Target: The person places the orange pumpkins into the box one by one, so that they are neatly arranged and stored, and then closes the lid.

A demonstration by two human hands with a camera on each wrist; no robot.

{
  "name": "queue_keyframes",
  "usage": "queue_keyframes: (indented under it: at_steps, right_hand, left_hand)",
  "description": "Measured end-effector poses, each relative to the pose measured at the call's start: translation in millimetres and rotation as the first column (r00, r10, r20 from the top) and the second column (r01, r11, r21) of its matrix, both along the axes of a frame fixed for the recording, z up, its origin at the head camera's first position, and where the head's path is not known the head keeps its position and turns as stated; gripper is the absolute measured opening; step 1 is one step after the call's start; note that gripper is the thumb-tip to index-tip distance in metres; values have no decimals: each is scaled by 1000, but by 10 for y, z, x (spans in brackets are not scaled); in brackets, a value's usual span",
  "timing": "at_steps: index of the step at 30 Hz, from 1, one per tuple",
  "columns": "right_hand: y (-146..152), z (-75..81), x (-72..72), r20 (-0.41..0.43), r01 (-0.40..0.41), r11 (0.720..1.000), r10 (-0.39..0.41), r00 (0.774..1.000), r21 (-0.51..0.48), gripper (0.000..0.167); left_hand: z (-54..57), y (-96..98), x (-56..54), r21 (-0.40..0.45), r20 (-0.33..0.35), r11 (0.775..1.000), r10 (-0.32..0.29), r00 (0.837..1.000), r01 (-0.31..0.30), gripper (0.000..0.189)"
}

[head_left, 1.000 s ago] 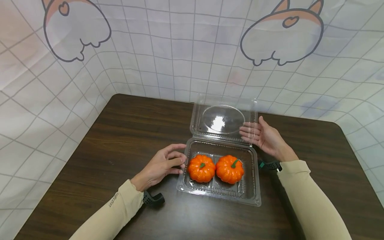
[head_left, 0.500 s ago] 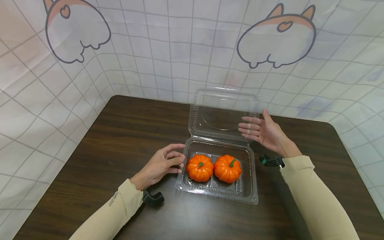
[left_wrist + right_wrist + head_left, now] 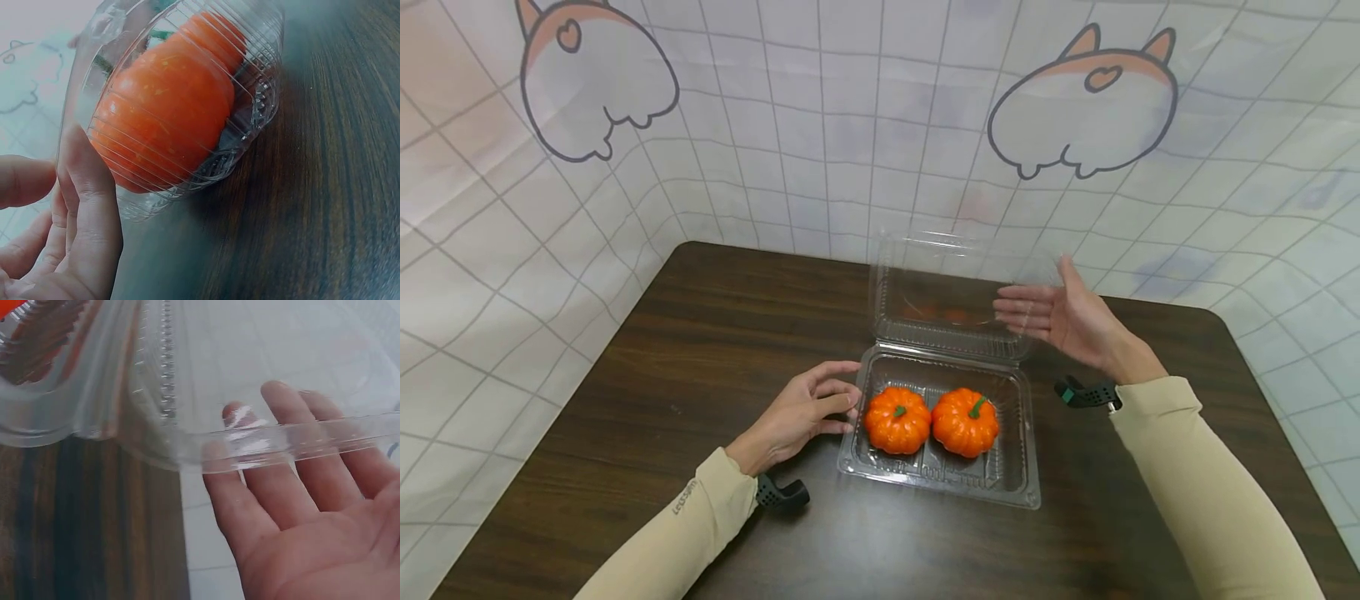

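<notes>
Two small orange pumpkins with green stems, the left one [image 3: 897, 425] and the right one [image 3: 964, 427], sit side by side in a clear plastic clamshell container [image 3: 940, 485]. Its hinged lid [image 3: 940, 329] stands raised at the back. My left hand [image 3: 805, 410] pinches the tray's left rim between thumb and forefinger; in the left wrist view the near pumpkin [image 3: 169, 112] shows through the ribbed wall. Behind the lid's right side is my right hand [image 3: 1082, 327], palm toward me. Its straight fingers [image 3: 322, 481] show through the clear plastic in the right wrist view.
The container rests on a dark wood-grain table [image 3: 730, 317] with rounded back corners. A white grid-patterned cloth [image 3: 850, 125] with cartoon animal drawings hangs behind it and along both sides. Each wrist wears a black strap, the left strap [image 3: 782, 496] close to the tabletop.
My right hand has risen and shifted slightly right, and the lid has tilted more upright with it. The left hand keeps its place at the rim. The head view has shifted slightly.
</notes>
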State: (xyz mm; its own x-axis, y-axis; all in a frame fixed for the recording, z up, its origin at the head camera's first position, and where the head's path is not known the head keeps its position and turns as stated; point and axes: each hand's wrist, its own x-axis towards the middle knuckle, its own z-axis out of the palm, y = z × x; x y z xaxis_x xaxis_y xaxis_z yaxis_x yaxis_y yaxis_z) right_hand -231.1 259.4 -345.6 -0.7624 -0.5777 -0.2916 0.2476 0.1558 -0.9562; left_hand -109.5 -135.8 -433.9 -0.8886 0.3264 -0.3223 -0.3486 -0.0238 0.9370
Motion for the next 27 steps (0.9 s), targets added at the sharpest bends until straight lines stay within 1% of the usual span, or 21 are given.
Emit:
queue_keyframes:
  at_steps: [4, 6, 11, 17, 21, 23, 25, 27]
  right_hand:
    - [34, 107, 15, -38, -76, 997, 75, 996, -3, 111]
    - [44, 162, 28, -58, -94, 996, 94, 994, 1, 110]
    - [21, 283, 82, -106, -129, 990, 134, 985, 52, 110]
    - [1, 391, 190, -145, -222, 972, 231, 962, 70, 109]
    - [-25, 448, 289, -170, -262, 957, 281, 945, 127, 108]
    - [-40, 466, 348, -174, -260, 949, 290, 941, 176, 108]
    - [-42, 484, 419, -156, -219, 944, 262, 952, 248, 107]
    - [-33, 493, 488, -137, -176, 932, 229, 964, 317, 105]
  left_hand:
    - [-7, 11, 3, -3, 2, 1000, 2, 1000, -2, 56]
    - [-8, 15, 4, -5, 4, 1000, 4, 1000, -4, 56]
    - [-4, 18, 7, -4, 9, 1000, 7, 1000, -7, 56]
    - [3, 16, 12, 3, 7, 1000, 4, 1000, -4, 56]
    - [9, 16, 16, 1, 5, 1000, 0, 1000, 0, 56]
    - [8, 15, 19, 1, 8, 1000, -2, 1000, 2, 56]
    - [6, 13, 21, 0, 11, 1000, -1, 1000, 1, 56]
    - [2, 11, 24, 1, 14, 1000, -1, 1000, 1, 56]
